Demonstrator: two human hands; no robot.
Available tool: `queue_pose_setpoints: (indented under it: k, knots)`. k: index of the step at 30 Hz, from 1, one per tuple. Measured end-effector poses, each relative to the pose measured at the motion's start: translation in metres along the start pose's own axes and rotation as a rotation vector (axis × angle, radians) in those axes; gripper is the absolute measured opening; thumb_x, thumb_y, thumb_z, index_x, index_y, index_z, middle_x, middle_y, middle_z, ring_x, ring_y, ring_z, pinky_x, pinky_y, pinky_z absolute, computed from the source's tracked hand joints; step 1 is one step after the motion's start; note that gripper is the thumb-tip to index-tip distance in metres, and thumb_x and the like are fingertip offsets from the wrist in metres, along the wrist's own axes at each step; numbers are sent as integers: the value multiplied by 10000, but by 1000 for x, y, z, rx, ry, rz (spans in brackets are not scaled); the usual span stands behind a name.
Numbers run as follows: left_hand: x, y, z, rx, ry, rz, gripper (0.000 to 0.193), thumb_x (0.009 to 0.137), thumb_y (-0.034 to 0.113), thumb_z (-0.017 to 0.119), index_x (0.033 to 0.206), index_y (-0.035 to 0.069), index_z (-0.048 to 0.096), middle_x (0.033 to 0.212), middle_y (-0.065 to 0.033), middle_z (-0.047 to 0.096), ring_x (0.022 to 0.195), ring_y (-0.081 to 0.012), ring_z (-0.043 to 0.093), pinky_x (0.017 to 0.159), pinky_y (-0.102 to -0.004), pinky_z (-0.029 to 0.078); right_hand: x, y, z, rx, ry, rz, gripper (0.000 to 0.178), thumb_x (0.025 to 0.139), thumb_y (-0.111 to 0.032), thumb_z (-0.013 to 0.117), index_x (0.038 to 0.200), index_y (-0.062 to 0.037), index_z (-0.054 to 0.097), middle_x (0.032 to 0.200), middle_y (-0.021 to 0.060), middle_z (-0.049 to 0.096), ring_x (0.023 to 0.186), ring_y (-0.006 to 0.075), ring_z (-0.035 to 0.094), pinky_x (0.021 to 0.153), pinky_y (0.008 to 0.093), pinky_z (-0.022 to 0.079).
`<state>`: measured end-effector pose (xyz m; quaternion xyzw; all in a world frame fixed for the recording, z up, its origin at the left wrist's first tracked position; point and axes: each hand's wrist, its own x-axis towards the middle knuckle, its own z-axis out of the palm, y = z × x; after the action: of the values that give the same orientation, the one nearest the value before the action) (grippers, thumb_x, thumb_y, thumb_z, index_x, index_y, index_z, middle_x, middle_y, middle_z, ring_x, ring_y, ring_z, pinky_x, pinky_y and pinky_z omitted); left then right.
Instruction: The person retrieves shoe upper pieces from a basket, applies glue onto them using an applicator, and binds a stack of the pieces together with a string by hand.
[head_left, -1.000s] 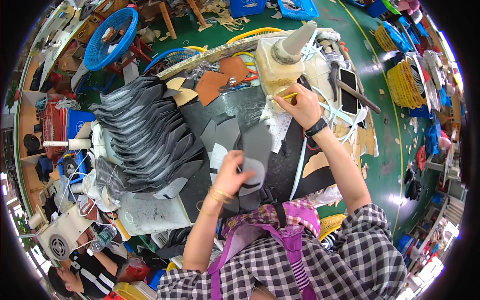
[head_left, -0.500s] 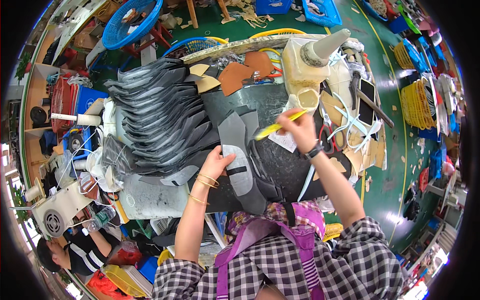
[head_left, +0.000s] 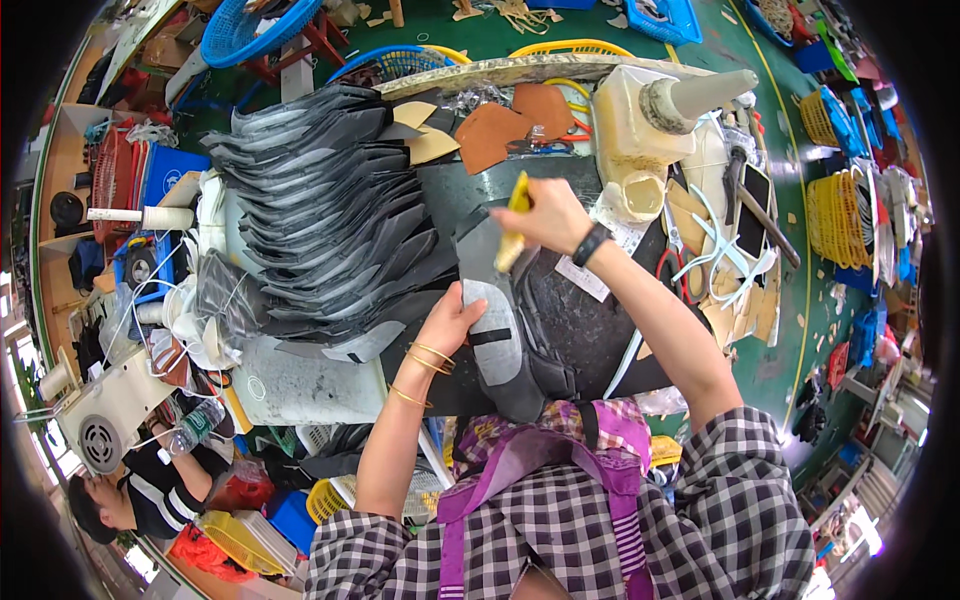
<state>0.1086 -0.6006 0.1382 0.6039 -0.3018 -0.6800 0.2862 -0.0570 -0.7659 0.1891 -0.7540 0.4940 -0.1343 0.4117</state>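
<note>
On a dark worktop, at frame centre, a long grey-and-black flat piece is pinched by the left hand, some fingertips hidden; a yellow, pale-tipped brush, partly covered, is clasped by the right hand.

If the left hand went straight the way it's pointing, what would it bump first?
The grey piece: the left hand has its thumb on it. Whether the fingers would slide under or push it is unclear; their tips are hidden.
</note>
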Motion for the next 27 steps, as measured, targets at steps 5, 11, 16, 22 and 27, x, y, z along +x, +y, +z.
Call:
queue_pose_setpoints:
  k: [5, 11, 16, 22, 27]
  knots:
    - [-4, 1, -5, -34, -25, -40, 291, 935, 250, 454, 1125, 32, 486, 770, 10, 552, 575, -56, 492, 463, -211, 405, -23, 0, 22, 180, -94, 289, 396, 763, -322, 654, 703, 67, 610, 553, 137, 611, 515, 222, 634, 521, 329, 508]
    - [0, -14, -5, -44, -32, 24, 259, 947, 259, 442, 1115, 72, 505, 800, 37, 562, 613, -36, 504, 503, -197, 414, -96, -1, 19, 305, -104, -225, 120, 746, -108, 655, 794, -11, 604, 662, 70, 641, 589, 131, 626, 555, 271, 500]
    - [2, -21, -5, 37, -34, 59, 279, 950, 275, 454, 1152, 86, 492, 867, 41, 588, 690, -27, 555, 577, -192, 464, -110, 19, 19, 525, 44, 299, 187, 793, -136, 650, 792, 39, 582, 654, 72, 633, 606, 119, 638, 557, 230, 520]
    - [15, -46, -5, 8, 43, 291, 256, 949, 208, 458, 1129, 31, 499, 930, -1, 585, 777, -78, 550, 689, -244, 472, -166, 14, 35, 667, 327, 31, 156, 758, -108, 684, 765, 22, 600, 677, 66, 636, 587, 93, 602, 537, 234, 481]
    - [19, -38, 1, 135, 120, 323, 233, 948, 200, 460, 1097, 28, 509, 899, -5, 571, 763, -83, 531, 674, -250, 465, -216, 37, 58, 97, 135, -379, 188, 704, -150, 672, 783, -50, 534, 709, 98, 591, 571, 270, 607, 521, 317, 504]
